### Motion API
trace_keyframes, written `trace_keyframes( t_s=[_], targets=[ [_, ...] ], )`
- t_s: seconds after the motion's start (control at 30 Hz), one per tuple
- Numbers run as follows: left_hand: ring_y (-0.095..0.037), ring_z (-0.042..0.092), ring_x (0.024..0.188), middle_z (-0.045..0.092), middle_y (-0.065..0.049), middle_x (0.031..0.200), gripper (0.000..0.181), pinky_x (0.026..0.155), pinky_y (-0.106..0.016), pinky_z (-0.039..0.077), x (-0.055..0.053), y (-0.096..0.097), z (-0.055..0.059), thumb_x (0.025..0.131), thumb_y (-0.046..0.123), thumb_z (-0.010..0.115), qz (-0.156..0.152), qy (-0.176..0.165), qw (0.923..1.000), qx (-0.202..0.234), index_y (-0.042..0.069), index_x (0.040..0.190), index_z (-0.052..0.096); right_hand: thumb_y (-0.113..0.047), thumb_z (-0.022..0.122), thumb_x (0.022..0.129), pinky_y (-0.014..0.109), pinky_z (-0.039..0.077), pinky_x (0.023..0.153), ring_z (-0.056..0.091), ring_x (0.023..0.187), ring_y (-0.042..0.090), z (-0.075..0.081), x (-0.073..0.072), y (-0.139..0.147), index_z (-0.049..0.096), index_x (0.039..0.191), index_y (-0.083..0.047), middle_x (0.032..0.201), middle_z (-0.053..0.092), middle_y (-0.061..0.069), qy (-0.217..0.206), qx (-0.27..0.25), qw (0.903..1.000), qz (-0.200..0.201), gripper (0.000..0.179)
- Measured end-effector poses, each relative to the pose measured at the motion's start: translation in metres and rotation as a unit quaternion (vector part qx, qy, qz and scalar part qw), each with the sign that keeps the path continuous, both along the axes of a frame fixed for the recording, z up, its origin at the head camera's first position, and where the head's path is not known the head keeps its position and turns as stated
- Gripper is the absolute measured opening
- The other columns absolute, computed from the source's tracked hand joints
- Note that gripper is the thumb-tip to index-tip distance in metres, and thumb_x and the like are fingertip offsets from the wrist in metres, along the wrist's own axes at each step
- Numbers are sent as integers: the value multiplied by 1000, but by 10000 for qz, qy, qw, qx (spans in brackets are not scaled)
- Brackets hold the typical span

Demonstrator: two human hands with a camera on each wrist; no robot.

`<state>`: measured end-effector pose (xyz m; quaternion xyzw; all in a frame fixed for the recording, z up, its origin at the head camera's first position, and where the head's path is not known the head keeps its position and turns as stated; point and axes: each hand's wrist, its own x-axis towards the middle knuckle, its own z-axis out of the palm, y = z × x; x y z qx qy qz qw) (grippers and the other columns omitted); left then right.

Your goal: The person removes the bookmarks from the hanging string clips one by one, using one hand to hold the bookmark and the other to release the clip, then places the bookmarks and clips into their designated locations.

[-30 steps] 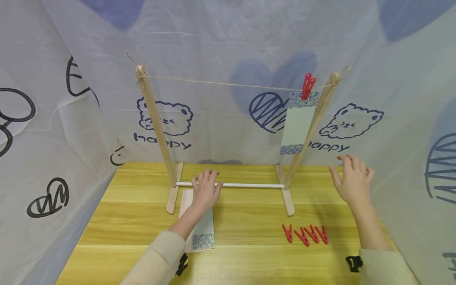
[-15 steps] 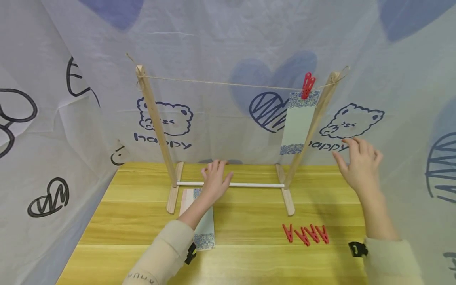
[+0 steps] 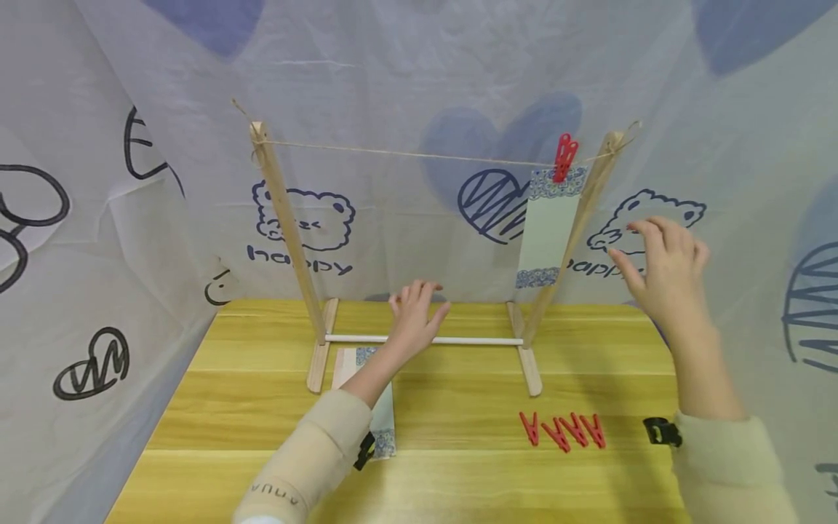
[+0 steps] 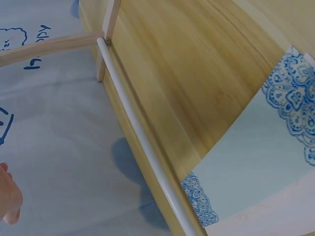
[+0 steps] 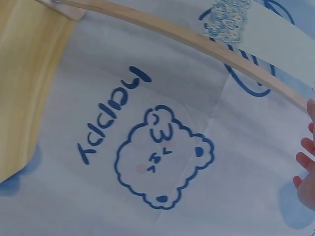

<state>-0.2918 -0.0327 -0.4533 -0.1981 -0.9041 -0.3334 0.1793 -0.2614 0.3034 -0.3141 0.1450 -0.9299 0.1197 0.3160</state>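
In the head view my left hand (image 3: 414,320) hovers above the white rod (image 3: 478,340) at the stand's base, fingers bent loosely and holding nothing. My right hand (image 3: 671,276) is raised right of the stand's right post (image 3: 599,182), thumb and fingers spread apart, also holding nothing. A pale paper strip (image 3: 548,229) with blue patterned ends hangs at the right of the string (image 3: 406,153), with red clothespins (image 3: 564,160) at its top. More strips, white-green and pinkish, lie stacked on the table; the patterned strip (image 4: 246,152) shows in the left wrist view, and my left forearm partly covers the pile.
Several red clothespins (image 3: 563,432) lie in a row on the front right of the wooden table (image 3: 458,415). The left post (image 3: 288,218) carries the string's other end. A printed cloth (image 3: 393,80) hangs behind and at both sides.
My left hand has moved right and away from the paper pile, uncovering its patterned far end. My right hand has risen and shifted slightly right. The hanging strip stays in place.
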Motion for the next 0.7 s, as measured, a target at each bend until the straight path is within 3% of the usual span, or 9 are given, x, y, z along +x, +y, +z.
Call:
trace_keyframes(
  t_s=[0.43, 0.7],
  targets=[
    [-25, 38, 103, 47, -11, 117, 35, 93, -49, 15, -7, 12, 12, 95, 31, 48, -291, -130, 9992, 258, 10, 123, 46, -23, 61, 88, 56, 16, 92, 28, 118, 40, 30, -6, -10, 41, 123, -1, 129, 35, 22, 464, 119, 9985, 253, 46],
    [-25, 39, 103, 47, -10, 116, 35, 94, -49, 16, -15, 20, 15, 94, 28, 50, -432, -94, 9986, 293, 8, 122, 47, -25, 60, 89, 53, 15, 94, 27, 120, 37, 46, -9, -21, 39, 128, -5, 132, 33, 18, 182, 155, 9996, 139, 48]
  ],
)
